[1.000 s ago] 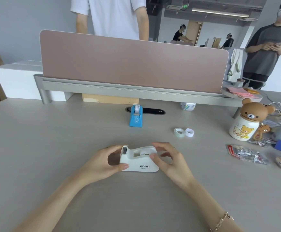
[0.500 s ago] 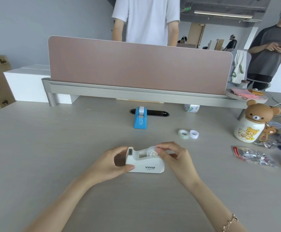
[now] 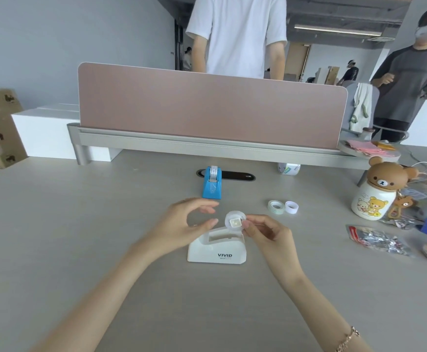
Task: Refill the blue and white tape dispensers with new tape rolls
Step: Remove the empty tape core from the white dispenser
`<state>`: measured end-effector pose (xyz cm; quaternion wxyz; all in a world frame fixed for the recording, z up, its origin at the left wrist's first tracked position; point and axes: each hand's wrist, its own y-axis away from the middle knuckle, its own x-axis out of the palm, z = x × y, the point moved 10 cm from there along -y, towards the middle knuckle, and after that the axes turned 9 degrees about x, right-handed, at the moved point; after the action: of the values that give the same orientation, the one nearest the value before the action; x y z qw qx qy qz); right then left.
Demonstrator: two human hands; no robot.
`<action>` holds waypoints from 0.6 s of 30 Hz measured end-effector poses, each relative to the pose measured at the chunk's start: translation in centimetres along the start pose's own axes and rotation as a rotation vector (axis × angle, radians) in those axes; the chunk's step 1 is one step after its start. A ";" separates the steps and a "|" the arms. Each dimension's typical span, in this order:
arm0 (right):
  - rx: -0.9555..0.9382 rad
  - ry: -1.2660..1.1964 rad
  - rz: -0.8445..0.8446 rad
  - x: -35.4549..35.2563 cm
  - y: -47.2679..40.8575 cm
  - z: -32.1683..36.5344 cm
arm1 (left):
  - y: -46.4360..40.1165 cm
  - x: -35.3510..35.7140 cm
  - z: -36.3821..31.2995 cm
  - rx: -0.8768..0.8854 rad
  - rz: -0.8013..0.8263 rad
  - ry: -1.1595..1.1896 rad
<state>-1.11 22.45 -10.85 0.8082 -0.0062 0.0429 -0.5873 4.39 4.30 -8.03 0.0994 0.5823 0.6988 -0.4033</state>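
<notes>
My right hand (image 3: 265, 236) now pinches the spool (image 3: 235, 219) lifted above the white dispenser (image 3: 217, 250); my left hand (image 3: 184, 224) has let go, fingers relaxed.

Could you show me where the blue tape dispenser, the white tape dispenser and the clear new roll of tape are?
blue plastic tape dispenser (image 3: 211, 186), head view, on its sloped front.
white plastic tape dispenser (image 3: 216, 251), head view, on its near side wall.
clear tape roll (image 3: 276, 206), head view, on its ring, lying on the desk.
</notes>
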 end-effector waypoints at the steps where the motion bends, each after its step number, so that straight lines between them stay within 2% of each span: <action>1: 0.003 -0.013 0.004 -0.2 0.1 0.0 | -0.4 0.9 -0.7 -0.005 0.074 0.024; 4: 0.017 -0.036 -0.001 -0.7 0.2 0.0 | -1.5 2.6 -2.5 0.022 0.153 0.059; 8: 0.057 -0.069 -0.016 -1.0 -0.1 -0.6 | -1.8 3.1 -2.5 0.044 0.087 0.070; 18: 0.052 -0.018 -0.037 -0.6 0.1 -1.0 | -1.6 3.9 -2.1 0.033 0.071 0.133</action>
<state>-1.26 23.08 -11.80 0.7976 0.0088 0.0202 -0.6028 2.47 8.60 -8.35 0.0573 0.6338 0.6759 -0.3717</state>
